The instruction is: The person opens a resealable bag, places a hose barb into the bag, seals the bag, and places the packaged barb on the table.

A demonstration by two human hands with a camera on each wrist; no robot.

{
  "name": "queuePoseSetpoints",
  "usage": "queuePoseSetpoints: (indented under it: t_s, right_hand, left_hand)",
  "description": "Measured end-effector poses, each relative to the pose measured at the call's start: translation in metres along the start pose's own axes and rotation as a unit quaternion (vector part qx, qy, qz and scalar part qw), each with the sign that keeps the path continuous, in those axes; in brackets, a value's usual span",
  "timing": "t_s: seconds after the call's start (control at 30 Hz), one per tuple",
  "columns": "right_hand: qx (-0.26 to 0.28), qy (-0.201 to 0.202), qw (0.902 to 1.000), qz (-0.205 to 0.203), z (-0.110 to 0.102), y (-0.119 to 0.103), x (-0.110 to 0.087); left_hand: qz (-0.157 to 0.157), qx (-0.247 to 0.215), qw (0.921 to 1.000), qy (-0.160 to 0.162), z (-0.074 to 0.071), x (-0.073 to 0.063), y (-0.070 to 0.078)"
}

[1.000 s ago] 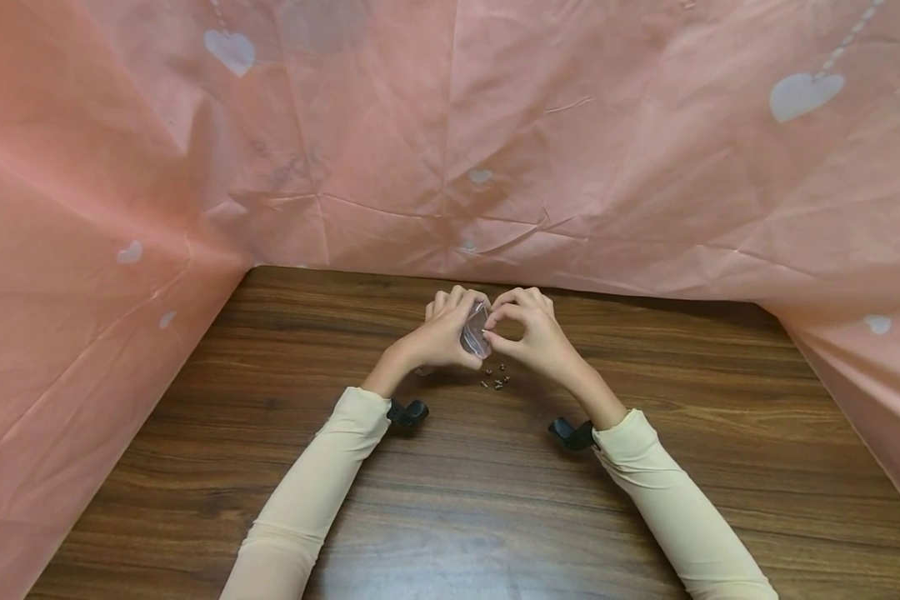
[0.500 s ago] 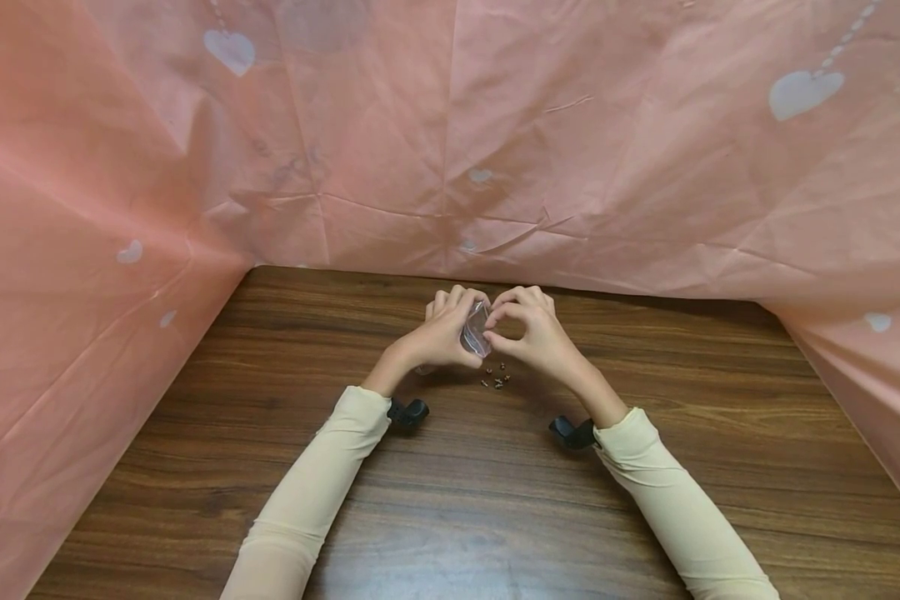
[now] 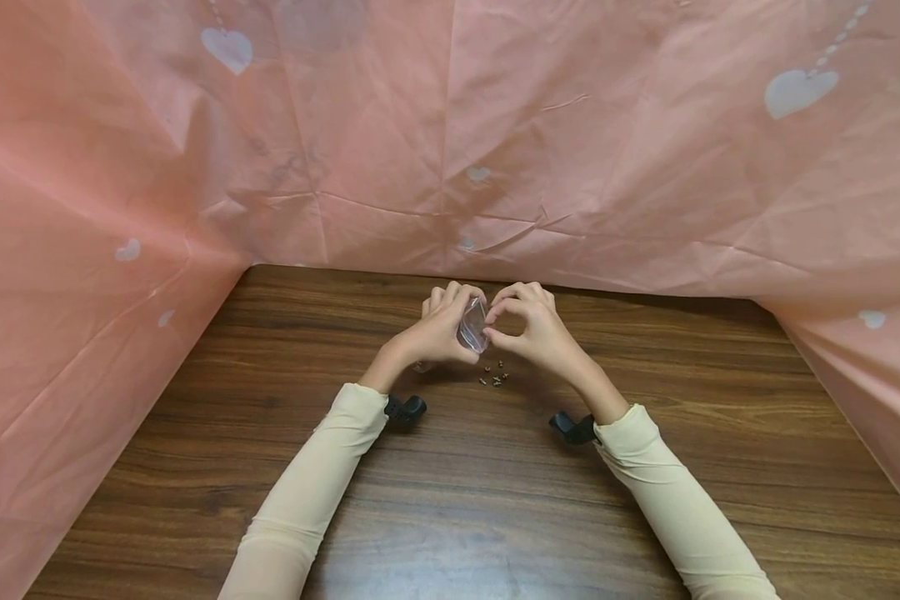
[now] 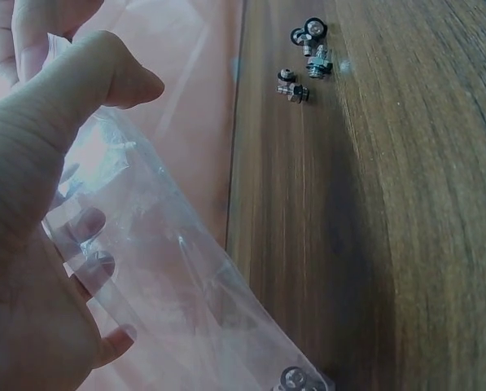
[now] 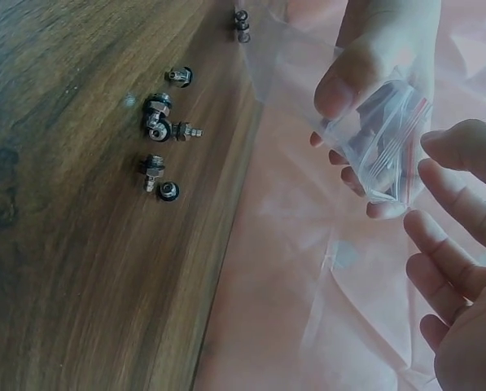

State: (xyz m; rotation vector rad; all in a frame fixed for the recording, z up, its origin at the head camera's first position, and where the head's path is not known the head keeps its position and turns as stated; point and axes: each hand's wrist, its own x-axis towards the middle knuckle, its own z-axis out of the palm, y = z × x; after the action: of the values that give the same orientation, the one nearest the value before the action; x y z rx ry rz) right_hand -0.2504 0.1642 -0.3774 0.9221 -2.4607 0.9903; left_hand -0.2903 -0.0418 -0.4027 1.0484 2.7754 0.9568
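My left hand [image 3: 438, 329] holds a clear zip-lock bag [image 3: 472, 323] between thumb and fingers, its mouth spread toward the right. In the right wrist view the bag [image 5: 381, 151] shows a red line along its mouth. Small metal fittings [image 4: 294, 379] lie at the bag's bottom corner. My right hand [image 3: 534, 329] is right at the mouth, thumb and forefinger slightly apart, with nothing visible between them; its other fingers [image 5: 438, 244] are loosely bent. On the table below, several small threaded metal fittings [image 5: 155, 114] with dark rings lie in a loose cluster.
The brown wooden table [image 3: 450, 483] extends around both arms. A pink curtain [image 3: 390, 167] with white hearts stands along its back and sides. Black wrist cameras [image 3: 572, 427] jut inward from both cream sleeves [image 3: 311, 483].
A small pale thing at my right fingertips one second ago no longer shows there. The right thumb and forefinger have parted slightly. The left hand keeps the bag in nearly the same place.
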Motion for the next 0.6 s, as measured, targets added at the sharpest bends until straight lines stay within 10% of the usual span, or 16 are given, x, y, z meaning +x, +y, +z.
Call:
queuePoseSetpoints:
  t_s: [0.6]
  right_hand:
    - [-0.018,-0.026,0.9995,0.004,-0.0073,-0.0009,-0.0062]
  left_hand:
    - [0.0,-0.001,0.9998,0.018,-0.0039,-0.0002,-0.0032]
